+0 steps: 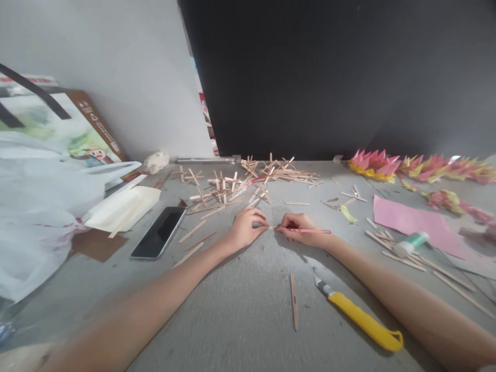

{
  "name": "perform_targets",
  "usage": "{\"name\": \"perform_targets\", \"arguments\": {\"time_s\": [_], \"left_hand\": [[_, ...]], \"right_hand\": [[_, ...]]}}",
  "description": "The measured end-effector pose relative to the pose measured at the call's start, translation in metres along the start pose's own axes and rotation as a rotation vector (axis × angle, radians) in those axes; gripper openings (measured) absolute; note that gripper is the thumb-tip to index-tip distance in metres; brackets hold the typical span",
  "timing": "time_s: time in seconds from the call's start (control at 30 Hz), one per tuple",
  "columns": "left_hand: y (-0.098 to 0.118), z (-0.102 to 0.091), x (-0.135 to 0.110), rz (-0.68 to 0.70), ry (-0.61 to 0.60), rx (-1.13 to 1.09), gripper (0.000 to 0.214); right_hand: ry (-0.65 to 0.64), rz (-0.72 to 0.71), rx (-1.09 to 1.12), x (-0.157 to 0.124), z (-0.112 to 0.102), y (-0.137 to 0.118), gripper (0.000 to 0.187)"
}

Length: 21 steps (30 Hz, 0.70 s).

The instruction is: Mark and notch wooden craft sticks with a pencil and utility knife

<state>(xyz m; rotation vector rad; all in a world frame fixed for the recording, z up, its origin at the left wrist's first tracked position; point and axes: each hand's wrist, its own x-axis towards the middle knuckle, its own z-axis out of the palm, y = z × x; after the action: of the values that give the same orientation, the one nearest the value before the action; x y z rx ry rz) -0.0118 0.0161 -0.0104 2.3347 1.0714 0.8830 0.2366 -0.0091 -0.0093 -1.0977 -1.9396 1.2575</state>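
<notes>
Fingers grasping: your left hand (247, 227), a short pale wooden stick (272, 228); right hand (300, 225), a slim pink pencil (312, 231). Crossed tan wooden sticks (223, 191) look joined; flat brown wooden stick (294, 305) lies unattached.

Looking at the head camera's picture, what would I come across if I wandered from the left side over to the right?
White plastic bag → phone → left hand → right hand holding a thin pinkish-red pen or pencil → green-and-white tube.
</notes>
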Motion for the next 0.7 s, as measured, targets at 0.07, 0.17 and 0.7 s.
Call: {"name": "perform_targets", "arguments": {"time_s": [0.07, 0.17, 0.7], "left_hand": [[-0.0011, 0.0007, -0.0003, 0.003, 0.003, -0.010, 0.015], [-0.0032, 0.0020, -0.0007, 0.008, 0.012, -0.020, 0.016], [0.0007, -0.0016, -0.0017, 0.005, 0.000, 0.008, 0.012]], "right_hand": [[0.004, -0.001, -0.010, -0.0003, 0.0003, 0.0007, 0.021], [0.023, 0.016, -0.043, -0.0003, 0.0007, 0.0001, 0.021], [-0.011, -0.086, -0.077, 0.0027, 0.0019, 0.0090, 0.026]]}}
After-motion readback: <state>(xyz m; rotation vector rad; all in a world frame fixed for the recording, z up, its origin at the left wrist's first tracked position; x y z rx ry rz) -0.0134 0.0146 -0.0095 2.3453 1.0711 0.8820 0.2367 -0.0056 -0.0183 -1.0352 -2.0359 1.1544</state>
